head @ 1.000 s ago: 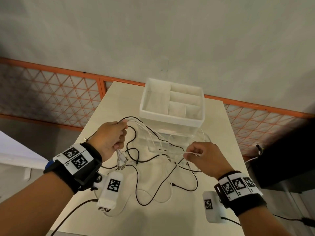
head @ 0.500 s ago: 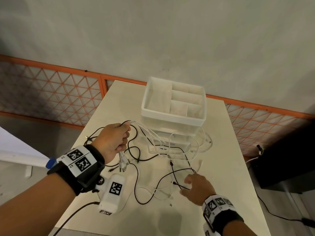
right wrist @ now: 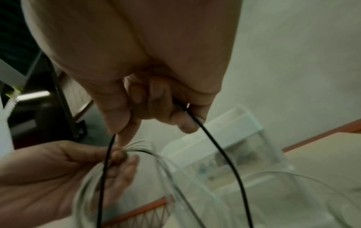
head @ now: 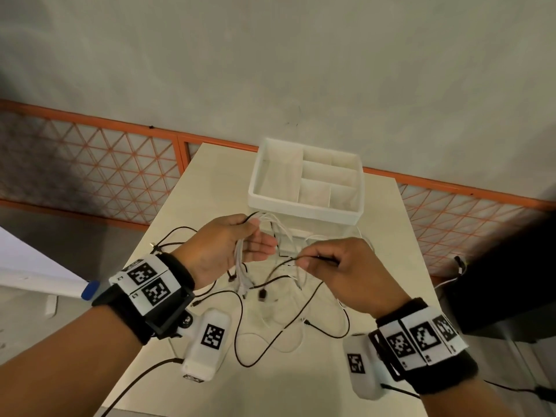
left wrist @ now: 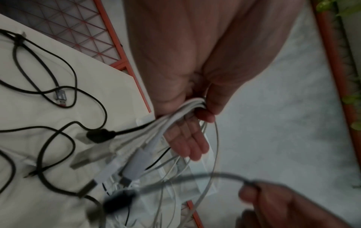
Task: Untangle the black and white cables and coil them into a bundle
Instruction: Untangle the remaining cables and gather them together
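Note:
My left hand (head: pixel 237 245) is raised over the table and pinches a bunch of white cables (left wrist: pixel 183 111) between thumb and forefinger, its other fingers held straight; white plugs (left wrist: pixel 136 162) dangle below it. One black strand also runs into that pinch. My right hand (head: pixel 340 266) is beside it and pinches a black cable (right wrist: pixel 218 148) with curled fingers; its black plug (head: pixel 262 294) hangs beneath the hands. More black cable (head: pixel 270 344) lies in loose loops on the cream table (head: pixel 391 251), crossing white loops.
A white divided organizer box (head: pixel 307 182) on a clear stand sits at the table's far side, just beyond my hands. An orange lattice railing (head: pixel 90 173) runs behind the table. A dark object (head: pixel 505 281) stands off the right edge.
My right hand dropped to the table, took a black cable, and has lifted it up beside the left hand. My left hand rose slightly and spread its lower fingers.

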A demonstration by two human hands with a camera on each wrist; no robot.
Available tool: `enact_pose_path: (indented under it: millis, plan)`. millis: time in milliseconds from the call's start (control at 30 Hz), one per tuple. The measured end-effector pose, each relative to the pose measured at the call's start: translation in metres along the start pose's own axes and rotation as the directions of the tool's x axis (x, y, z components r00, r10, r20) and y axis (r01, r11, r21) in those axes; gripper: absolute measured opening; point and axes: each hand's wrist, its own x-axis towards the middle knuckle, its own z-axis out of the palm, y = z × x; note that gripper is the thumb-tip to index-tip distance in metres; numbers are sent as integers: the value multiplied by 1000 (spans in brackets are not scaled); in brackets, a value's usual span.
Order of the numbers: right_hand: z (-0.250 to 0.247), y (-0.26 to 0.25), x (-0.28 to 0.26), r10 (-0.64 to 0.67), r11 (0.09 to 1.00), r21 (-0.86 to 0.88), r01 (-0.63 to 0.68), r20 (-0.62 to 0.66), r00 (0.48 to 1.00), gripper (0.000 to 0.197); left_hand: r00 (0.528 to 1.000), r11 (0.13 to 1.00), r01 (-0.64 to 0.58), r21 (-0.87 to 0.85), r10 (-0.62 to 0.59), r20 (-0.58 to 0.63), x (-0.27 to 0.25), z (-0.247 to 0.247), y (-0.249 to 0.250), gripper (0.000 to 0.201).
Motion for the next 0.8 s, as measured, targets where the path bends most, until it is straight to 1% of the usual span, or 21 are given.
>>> enact_pose_path:
  millis: [67,133,167,233,267,333,367,433,467,500,533,567,600,633,667,700,733,800]
  plan:
    - [6,-11,7,-63,998,-11,63,-47,997,12,996,1000,11,28,-13,85,-3,9,0,25]
    - [12,-15,13,-74,997,-10,73,-80,994,12,991,996,23,84,-34,132,-5,16,0,24]
    - [12,-15,14,-69,998,-15,68,-92,993,12,990,993,23,120,-39,133,-5,17,0,23]
    - [6,-6,16,-28,998,-66,21,-115,993,19,996,983,2,181,-19,91,-5,14,4,21]
    - [1,3,16,16,994,-101,-29,-133,991,24,998,979,-25,204,13,60,-5,10,9,21]
    - [-12,31,16,147,970,-164,-181,-197,969,31,995,972,-95,213,95,8,-8,-2,25,20]
    - [-18,47,16,233,944,-183,-275,-220,947,28,991,971,-130,202,133,-4,-11,-8,34,18]
    - [-25,70,11,398,884,-167,-437,-223,890,16,983,964,-178,199,183,-2,-14,-17,49,14]
    - [-27,76,10,434,876,-124,-467,-222,873,17,982,957,-185,224,191,-6,-15,-20,52,14]
    - [-31,77,10,430,889,-54,-455,-245,869,18,981,946,-179,269,191,-20,-15,-21,52,15]
    - [-36,73,11,392,916,42,-399,-300,869,19,981,934,-162,318,187,-50,-13,-21,50,18]
    - [-42,63,12,342,940,149,-308,-382,859,20,978,926,-140,349,184,-95,-10,-20,45,21]
    - [-50,54,14,291,953,220,-208,-481,827,20,972,927,-124,355,185,-145,-8,-20,40,24]
    - [-58,45,17,247,962,244,-126,-568,785,17,963,933,-119,339,192,-191,-5,-20,36,25]
    - [-64,41,19,210,970,228,-82,-624,752,14,953,943,-124,308,200,-228,-2,-19,32,26]
    - [-68,40,21,186,978,197,-74,-649,738,11,944,953,-136,271,208,-255,1,-19,31,25]
    - [-70,42,22,177,982,164,-92,-647,742,9,937,959,-152,239,217,-275,2,-19,31,25]
    - [-67,47,21,209,978,120,-172,-626,751,5,922,962,-189,199,243,-300,4,-19,32,25]
